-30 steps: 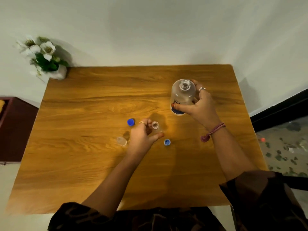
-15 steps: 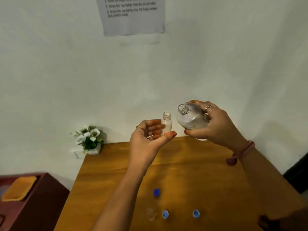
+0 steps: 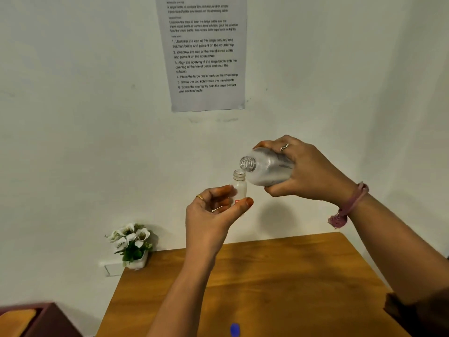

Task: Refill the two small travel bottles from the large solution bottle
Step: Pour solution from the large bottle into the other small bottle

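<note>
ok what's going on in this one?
A person is about to pour. The left hand holds a small travel bottle upright and uncapped above the table. The right hand grips the large solution bottle, tipped sideways with its open mouth just above the small bottle's neck. No liquid stream is visible. A blue cap lies on the table.

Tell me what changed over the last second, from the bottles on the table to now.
Both bottles were lifted off the table. The right hand tipped the large bottle until its open neck sits just above the small travel bottle, held upright in the left hand. No liquid visibly flows yet. Both grips stayed as they were, and both bottles remain uncapped.
</note>
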Demonstrator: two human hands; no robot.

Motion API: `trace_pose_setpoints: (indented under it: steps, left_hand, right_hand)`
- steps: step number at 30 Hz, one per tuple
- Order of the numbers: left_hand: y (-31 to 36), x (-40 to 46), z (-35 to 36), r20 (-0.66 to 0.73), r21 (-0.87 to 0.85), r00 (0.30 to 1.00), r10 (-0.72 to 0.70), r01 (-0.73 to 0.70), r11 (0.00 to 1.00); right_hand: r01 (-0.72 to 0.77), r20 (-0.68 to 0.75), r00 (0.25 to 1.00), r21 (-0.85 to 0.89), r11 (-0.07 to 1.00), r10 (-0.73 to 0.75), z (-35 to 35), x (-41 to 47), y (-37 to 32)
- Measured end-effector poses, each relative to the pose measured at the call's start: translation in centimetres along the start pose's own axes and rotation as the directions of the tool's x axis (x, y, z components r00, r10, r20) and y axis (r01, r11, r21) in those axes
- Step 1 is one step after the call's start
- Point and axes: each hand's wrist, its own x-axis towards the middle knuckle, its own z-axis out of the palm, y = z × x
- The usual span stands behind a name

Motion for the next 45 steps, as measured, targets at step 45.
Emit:
trace_pose_setpoints:
  steps: [45]
  left_hand:
    - [0.9,0.1,0.5,-0.012,-0.050,1.000,0.024,-0.025,0.998]
  right_hand:
    - [0.218,-0.002,0.972,-0.376,0.901,-0.235,-2.7,2.0,-1.2]
